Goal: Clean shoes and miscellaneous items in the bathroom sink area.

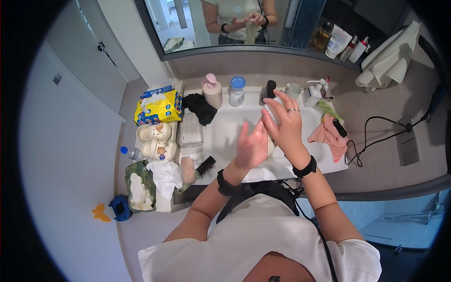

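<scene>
Above the white washbasin (225, 137), my two hands meet. My left hand (252, 148) has its wet palm turned up and its thumb spread; its fingertips run behind my right hand (286, 127). Bent over them, my right hand wears a ring and has its fingers round a whitish translucent thing (273, 111), mostly covered, whose kind I cannot tell. Below the hands shows a strip of pale cloth (271, 148). The mirror (243, 49) reflects this cloth hanging from the right hand. Each wrist carries a black band.
Pump bottles (212, 93), a cup (293, 90) and a black cloth (201, 107) line the basin's back and left. Cream clogs (154, 132), wipes (158, 109) and a brush (204, 167) lie left. A pink cloth (330, 137) and a black cable (366, 132) are right.
</scene>
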A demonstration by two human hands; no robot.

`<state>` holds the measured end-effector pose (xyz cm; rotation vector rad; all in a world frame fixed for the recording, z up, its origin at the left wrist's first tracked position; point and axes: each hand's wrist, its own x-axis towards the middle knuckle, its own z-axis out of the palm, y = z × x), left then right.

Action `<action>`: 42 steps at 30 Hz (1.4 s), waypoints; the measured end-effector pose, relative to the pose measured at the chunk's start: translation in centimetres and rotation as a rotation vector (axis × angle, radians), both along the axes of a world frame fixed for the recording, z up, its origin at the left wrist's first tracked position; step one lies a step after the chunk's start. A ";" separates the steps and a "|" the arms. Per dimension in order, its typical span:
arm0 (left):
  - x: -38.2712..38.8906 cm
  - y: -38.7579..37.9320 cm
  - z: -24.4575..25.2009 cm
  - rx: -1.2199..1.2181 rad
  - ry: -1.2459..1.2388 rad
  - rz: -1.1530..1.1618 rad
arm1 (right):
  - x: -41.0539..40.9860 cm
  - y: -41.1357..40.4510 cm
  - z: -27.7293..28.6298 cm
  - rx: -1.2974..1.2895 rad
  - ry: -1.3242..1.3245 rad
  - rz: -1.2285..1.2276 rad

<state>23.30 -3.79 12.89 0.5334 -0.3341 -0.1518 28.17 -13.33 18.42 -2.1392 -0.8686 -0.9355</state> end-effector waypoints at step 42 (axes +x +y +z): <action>6.7 0.6 -5.8 -0.328 0.443 -0.142 | -6.2 -2.3 -3.1 -0.309 0.636 0.173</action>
